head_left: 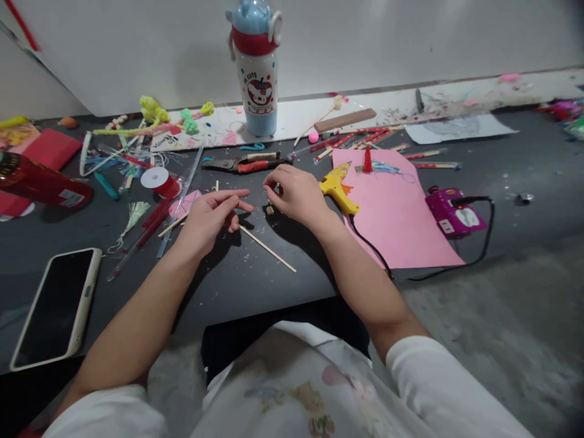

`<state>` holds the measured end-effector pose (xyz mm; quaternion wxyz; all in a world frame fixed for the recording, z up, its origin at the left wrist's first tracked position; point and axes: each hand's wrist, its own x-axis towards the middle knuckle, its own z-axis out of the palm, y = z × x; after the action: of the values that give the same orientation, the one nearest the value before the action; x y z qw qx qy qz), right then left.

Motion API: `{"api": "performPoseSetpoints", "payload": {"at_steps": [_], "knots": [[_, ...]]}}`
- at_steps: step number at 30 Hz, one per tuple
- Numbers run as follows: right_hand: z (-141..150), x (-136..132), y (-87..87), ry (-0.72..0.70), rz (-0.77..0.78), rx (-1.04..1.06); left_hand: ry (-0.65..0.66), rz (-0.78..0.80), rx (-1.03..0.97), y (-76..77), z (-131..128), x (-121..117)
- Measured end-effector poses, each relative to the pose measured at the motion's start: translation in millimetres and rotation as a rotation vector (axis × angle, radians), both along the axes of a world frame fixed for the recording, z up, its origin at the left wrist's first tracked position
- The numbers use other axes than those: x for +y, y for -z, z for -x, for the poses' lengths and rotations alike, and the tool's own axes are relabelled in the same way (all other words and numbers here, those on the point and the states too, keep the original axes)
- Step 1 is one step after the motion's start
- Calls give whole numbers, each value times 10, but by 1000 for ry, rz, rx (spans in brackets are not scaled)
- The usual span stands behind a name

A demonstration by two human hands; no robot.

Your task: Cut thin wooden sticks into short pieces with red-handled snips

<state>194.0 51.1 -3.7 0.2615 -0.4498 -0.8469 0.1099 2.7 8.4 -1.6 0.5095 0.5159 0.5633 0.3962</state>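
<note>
My left hand is over the middle of the dark table, fingers stretched out and apart, holding nothing that I can see. Beneath it a thin wooden stick slants toward the front edge, its upper end hidden by the fingers. To the right, my right hand is closed, thumb and index fingertip curled together; whatever they pinch is too small or hidden. Just under those fingers sits a small wooden piece. Pliers with red handles lie behind both hands. A yellow glue gun rests right of my right hand.
Pink paper lies under the glue gun, whose cord runs near my right forearm. A purple power box stands farther right. A tall bottle is at the back. Leftward are a ribbon spool, a phone and a red can.
</note>
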Motion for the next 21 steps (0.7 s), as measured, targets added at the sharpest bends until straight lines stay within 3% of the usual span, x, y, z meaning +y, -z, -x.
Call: {"api": "performPoseSetpoints", "payload": {"at_steps": [8,21], "knots": [[94,-43,56,-219,46,-163,-79,-146,152,32,41,9],[37,4,39,-196,100,-148,-75,-169,237,39,4,-12]]}}
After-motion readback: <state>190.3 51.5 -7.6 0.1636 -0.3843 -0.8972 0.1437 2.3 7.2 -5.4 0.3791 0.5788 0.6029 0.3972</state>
